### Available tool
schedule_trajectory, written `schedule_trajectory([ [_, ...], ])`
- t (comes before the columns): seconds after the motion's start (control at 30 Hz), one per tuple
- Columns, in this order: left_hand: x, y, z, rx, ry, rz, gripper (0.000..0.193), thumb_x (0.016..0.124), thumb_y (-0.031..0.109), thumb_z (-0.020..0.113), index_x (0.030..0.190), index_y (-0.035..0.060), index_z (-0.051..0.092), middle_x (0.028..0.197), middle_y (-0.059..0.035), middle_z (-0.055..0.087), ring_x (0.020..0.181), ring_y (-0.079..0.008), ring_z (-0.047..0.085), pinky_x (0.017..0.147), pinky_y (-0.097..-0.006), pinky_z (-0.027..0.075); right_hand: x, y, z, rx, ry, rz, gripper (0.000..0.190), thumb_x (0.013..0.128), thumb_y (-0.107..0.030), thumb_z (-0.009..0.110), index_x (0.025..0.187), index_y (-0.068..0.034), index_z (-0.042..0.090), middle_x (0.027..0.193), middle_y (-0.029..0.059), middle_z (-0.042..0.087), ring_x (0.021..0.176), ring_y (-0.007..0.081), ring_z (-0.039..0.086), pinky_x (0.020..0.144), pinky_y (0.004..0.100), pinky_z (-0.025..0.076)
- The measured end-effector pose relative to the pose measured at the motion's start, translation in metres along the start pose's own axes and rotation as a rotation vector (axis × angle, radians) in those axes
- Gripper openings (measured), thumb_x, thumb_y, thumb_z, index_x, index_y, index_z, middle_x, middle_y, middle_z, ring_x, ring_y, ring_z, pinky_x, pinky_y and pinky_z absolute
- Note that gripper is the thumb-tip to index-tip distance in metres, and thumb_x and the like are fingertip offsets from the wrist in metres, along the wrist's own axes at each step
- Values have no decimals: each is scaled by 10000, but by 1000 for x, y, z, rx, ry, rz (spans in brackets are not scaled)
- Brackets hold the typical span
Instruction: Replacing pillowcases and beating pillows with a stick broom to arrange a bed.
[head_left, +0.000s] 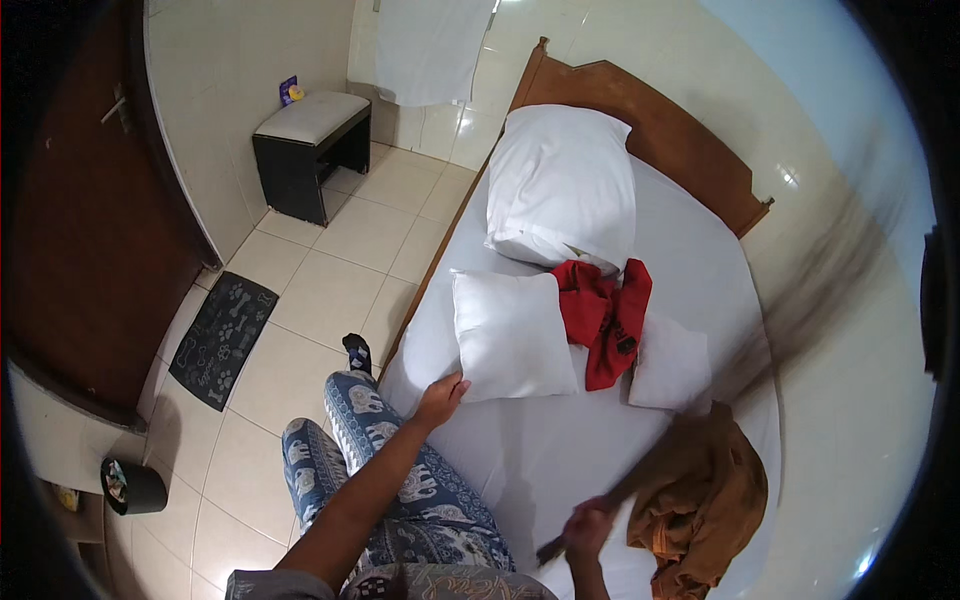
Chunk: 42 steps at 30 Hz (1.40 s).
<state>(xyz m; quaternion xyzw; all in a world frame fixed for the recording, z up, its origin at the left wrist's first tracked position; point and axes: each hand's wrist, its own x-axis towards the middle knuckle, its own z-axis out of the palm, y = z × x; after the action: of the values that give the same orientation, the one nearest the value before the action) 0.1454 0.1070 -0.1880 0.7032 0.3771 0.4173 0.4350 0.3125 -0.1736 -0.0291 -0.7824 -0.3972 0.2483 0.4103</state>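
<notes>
My left hand (441, 399) grips the near left corner of a small white cushion (514, 337) on the bed. In my right hand (589, 529) is the handle of a long brown broom (645, 461), seemingly a bundle of thin sticks. Its far end fans out in a motion blur over the bed's right edge and the wall. A white sheet (562, 457) covers the mattress. Beside the cushion lies a crumpled red cloth (622, 322) with dark lettering, and a second white cushion (671, 364) is to its right. A brown garment (720, 495) is heaped beyond my right hand, partly behind the broom.
Large white pillow (562, 180) by the wooden headboard (637, 105). Left of the bed, a padded stool (311, 150) stands on the tiled floor (360, 255). A patterned doormat (223, 341) lies near the brown door (90, 225), and a black bin (135, 487) is at lower left.
</notes>
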Motion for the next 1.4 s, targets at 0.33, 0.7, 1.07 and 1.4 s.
schedule_trajectory([
  [0.33, 1, -2, -9, -273, 15, -165, 261, 968, 279, 415, 860, 47, 466, 658, -43, 511, 589, -134, 502, 576, -283, 425, -3, -16, -6, 383, 113, -97, 412, 906, -442, 495, 1008, -49, 423, 633, 24, 502, 465, 79, 469, 418, 208, 395],
  [0.7, 3, 7, -17, -108, 431, -41, 329, 933, 283, 485, 1154, 44, 439, 1023, -85, 503, 850, -171, 500, 739, -313, 423, -9, -36, -19, 38, -168, 112, 398, 941, -442, 404, 951, -49, 465, 572, 14, 468, 434, 95, 466, 376, 237, 383],
  [1.07, 4, 7, -18, -114, 383, 16, 576, 910, 265, 500, 1377, 32, 255, 1387, -166, 299, 1262, -317, 315, 1038, -425, 255, 0, -34, 14, -203, -271, 131, 317, 953, -338, 386, 948, -29, 457, 612, 123, 544, 527, 276, 547, 474, 378, 433],
  [1.4, 3, 7, -16, 99, 280, 118, 635, 904, 258, 497, 1415, 49, 183, 1418, -156, 275, 1281, -310, 307, 1031, -464, 267, 16, -23, 28, -531, -194, 84, 331, 950, -343, 381, 940, -16, 432, 698, 287, 561, 643, 485, 537, 593, 516, 449],
])
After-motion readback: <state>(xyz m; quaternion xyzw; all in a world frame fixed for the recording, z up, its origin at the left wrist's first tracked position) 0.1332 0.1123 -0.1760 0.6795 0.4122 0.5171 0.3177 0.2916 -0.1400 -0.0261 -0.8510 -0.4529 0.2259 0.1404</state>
